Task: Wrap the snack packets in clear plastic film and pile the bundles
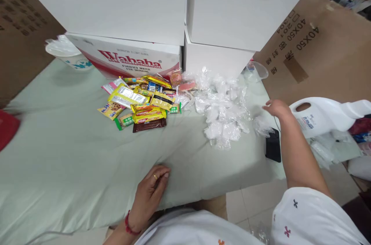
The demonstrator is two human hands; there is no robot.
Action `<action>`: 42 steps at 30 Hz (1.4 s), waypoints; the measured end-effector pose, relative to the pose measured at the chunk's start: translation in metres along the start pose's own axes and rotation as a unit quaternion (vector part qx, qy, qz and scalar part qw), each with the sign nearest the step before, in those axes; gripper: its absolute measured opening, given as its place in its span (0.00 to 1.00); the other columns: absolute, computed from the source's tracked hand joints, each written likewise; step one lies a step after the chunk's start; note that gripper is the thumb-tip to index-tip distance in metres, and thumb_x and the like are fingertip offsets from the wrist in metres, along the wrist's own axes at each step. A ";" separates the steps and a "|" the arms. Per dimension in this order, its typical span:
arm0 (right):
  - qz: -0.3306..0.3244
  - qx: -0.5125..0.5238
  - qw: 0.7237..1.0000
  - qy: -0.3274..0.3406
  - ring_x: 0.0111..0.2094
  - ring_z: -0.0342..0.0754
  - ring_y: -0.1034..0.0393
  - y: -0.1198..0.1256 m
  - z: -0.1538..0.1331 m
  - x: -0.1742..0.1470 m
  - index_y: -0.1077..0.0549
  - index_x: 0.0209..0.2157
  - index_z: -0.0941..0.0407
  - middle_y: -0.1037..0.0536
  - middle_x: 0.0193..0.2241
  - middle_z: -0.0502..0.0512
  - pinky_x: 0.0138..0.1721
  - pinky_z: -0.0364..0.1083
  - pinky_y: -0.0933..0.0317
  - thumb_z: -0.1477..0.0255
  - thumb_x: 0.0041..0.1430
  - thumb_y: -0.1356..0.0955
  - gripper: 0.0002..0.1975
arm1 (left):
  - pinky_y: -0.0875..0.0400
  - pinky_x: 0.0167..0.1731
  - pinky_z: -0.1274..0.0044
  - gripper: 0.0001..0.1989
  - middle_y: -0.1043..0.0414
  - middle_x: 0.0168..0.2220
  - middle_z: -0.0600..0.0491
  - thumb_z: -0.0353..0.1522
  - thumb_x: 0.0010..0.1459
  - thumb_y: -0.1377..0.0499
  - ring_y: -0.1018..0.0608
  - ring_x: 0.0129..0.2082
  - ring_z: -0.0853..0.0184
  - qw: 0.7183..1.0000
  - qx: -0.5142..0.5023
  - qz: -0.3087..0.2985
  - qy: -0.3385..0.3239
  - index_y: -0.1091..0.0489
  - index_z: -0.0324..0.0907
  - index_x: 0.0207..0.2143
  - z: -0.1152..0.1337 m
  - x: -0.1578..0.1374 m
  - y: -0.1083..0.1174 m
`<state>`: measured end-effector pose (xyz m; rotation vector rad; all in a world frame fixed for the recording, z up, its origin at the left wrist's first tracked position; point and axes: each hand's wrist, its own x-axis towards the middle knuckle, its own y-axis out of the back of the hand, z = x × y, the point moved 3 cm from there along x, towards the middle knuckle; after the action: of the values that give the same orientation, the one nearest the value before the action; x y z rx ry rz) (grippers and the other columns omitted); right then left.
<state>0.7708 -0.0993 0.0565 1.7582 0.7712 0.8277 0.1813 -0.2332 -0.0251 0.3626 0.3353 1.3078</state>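
My left hand (152, 191) rests on the table's near edge, its fingers curled together and nothing visible in them. My right hand (277, 109) is stretched out at the right, fingers slightly apart and holding nothing I can see. Just below it lies a crumpled clear plastic bag (263, 126), with a black phone (273, 146) beside that. Clear plastic wrappers with white pieces (223, 115) form a heap in the middle. To their left is a pile of packaged snacks (149, 115), including a yellow-and-silver packet (127, 96) and a dark brown bar (149, 125).
A Wahaha carton (130, 59) and white boxes (246, 1) wall off the back. A white jug (321, 115) lies on the right by a cardboard sheet (327, 51). A paper cup (71, 57) stands back left. A red object (7, 129) juts in at the left of the green-covered table (72, 160).
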 end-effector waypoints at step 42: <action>-0.409 0.545 0.727 -0.078 0.30 0.45 0.30 -0.056 -0.281 -0.360 0.25 0.34 0.56 0.24 0.31 0.53 0.22 0.40 0.39 0.41 0.48 0.26 0.31 | 0.36 0.28 0.78 0.22 0.32 0.25 0.60 0.46 0.45 0.28 0.31 0.26 0.71 0.929 -0.345 0.080 0.108 0.33 0.43 0.30 -0.006 0.012 0.031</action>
<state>0.3318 -0.2298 0.0126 2.0273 1.9645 -0.5425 0.1542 -0.2141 -0.0174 -0.3602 0.0115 1.5380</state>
